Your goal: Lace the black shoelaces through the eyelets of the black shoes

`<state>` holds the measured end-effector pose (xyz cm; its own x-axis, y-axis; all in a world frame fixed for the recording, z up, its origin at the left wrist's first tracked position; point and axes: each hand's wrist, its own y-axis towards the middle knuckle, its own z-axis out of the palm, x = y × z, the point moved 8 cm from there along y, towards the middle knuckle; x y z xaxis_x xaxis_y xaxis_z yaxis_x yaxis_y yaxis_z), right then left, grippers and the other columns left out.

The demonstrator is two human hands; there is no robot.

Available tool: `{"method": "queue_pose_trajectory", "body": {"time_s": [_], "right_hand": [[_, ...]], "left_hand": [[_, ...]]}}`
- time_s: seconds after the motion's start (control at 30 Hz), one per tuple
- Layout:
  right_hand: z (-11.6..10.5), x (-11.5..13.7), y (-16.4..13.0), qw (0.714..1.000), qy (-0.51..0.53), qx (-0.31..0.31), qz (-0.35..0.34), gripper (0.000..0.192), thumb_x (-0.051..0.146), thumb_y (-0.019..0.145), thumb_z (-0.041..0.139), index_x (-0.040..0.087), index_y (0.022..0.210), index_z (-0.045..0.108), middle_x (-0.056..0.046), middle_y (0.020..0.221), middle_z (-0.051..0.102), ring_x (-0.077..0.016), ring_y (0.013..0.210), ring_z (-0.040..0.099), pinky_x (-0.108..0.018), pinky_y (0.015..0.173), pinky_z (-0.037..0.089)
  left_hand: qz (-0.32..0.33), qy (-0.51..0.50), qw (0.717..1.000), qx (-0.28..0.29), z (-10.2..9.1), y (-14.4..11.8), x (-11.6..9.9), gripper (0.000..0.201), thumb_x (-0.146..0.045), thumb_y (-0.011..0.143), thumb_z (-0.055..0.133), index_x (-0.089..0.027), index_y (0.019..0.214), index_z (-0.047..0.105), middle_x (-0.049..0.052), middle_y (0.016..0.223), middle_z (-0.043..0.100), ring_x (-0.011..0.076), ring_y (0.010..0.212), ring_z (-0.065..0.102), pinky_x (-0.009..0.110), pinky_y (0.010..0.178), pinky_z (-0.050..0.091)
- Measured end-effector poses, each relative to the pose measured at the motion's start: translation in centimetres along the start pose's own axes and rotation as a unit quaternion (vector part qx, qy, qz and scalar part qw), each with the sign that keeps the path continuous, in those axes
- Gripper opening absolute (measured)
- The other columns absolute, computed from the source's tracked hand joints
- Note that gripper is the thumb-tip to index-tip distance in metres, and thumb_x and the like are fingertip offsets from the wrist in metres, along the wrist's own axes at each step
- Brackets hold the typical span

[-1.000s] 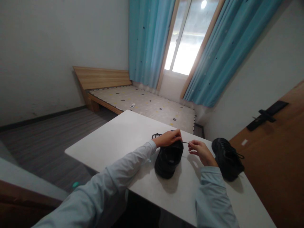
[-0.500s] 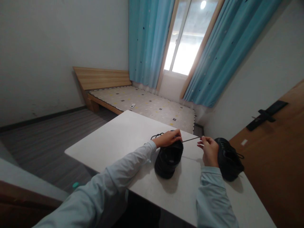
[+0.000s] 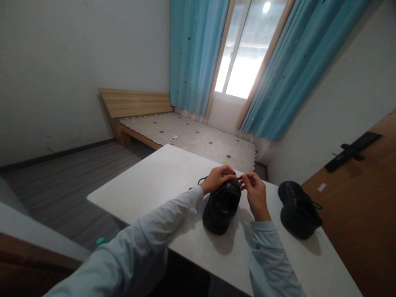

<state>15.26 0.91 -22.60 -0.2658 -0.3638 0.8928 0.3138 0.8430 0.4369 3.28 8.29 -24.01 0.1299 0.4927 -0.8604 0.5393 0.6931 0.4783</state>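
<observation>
A black lace-up shoe (image 3: 220, 208) stands on the white table (image 3: 145, 181), its heel toward me and its toe end hidden behind my hands. My left hand (image 3: 220, 178) is closed on the upper front of this shoe, at the lacing. Just to its right, my right hand (image 3: 253, 189) pinches a dark shoelace close to the eyelets, the fingertips of both hands nearly touching. A loop of black lace (image 3: 201, 180) sticks out left of the shoe. The second black shoe (image 3: 299, 210) sits apart, right of my right hand.
Behind the table is a low bed (image 3: 192, 128) with a patterned mattress and a white remote (image 3: 175, 138) on it. A wooden door with a black handle (image 3: 352, 152) stands at the right. Blue curtains (image 3: 198, 57) flank the window.
My right hand has moved left from beside the second shoe to the near shoe's lacing. The lace that was stretched taut between the hands is no longer drawn out.
</observation>
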Motion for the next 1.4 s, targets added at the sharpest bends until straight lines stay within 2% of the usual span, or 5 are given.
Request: {"method": "queue_pose_trajectory", "body": {"time_s": [0.2,0.33,0.7,1.0,1.4], "right_hand": [[-0.1,-0.6,0.1,1.0,-0.014,0.0,0.004,0.023,0.04,0.076,0.065,0.018,0.071,0.059,0.001,0.064,0.06,-0.0128,0.059,0.055,-0.024,0.051,0.043],[-0.2,-1.0,0.1,1.0,-0.014,-0.01,0.009,0.024,0.041,0.076,0.065,0.018,0.071,0.059,0.002,0.064,0.06,-0.013,0.059,0.054,-0.024,0.051,0.042],[-0.1,-0.2,-0.2,0.997,-0.067,-0.04,-0.01,0.025,0.04,0.075,0.064,0.018,0.066,0.058,0.002,0.06,0.058,-0.0135,0.059,0.053,-0.024,0.051,0.041],[-0.1,0.0,-0.2,0.993,-0.11,-0.037,-0.02,0.024,0.039,0.075,0.063,0.017,0.064,0.06,0.0,0.061,0.06,-0.0144,0.061,0.054,-0.025,0.056,0.041],[0.2,0.7,-0.5,0.993,-0.11,-0.044,-0.023,0.026,0.041,0.074,0.063,0.018,0.064,0.061,0.0,0.062,0.062,-0.0152,0.061,0.057,-0.026,0.057,0.044]], "left_hand": [[-0.055,-0.102,0.993,0.02,0.6,0.3,1.7,0.029,-0.035,0.07,0.069,-0.009,0.082,0.068,0.007,0.08,0.071,0.0158,0.076,0.064,0.027,0.077,0.048],[-0.083,-0.15,0.985,0.035,1.0,0.2,1.9,0.035,-0.039,0.067,0.071,-0.008,0.082,0.068,0.008,0.08,0.071,0.0162,0.075,0.064,0.029,0.077,0.048],[-0.085,-0.121,0.987,0.056,1.1,0.0,0.9,0.038,-0.041,0.066,0.072,-0.007,0.082,0.069,0.009,0.079,0.071,0.0155,0.073,0.064,0.028,0.076,0.048],[-0.093,-0.108,0.988,0.053,1.2,0.0,1.1,0.034,-0.039,0.068,0.071,-0.007,0.08,0.069,0.007,0.077,0.071,0.0142,0.071,0.063,0.026,0.073,0.048],[-0.104,-0.115,0.985,0.076,1.3,0.0,1.6,0.037,-0.04,0.065,0.073,-0.008,0.084,0.071,0.007,0.077,0.072,0.015,0.071,0.064,0.026,0.072,0.048]]}}
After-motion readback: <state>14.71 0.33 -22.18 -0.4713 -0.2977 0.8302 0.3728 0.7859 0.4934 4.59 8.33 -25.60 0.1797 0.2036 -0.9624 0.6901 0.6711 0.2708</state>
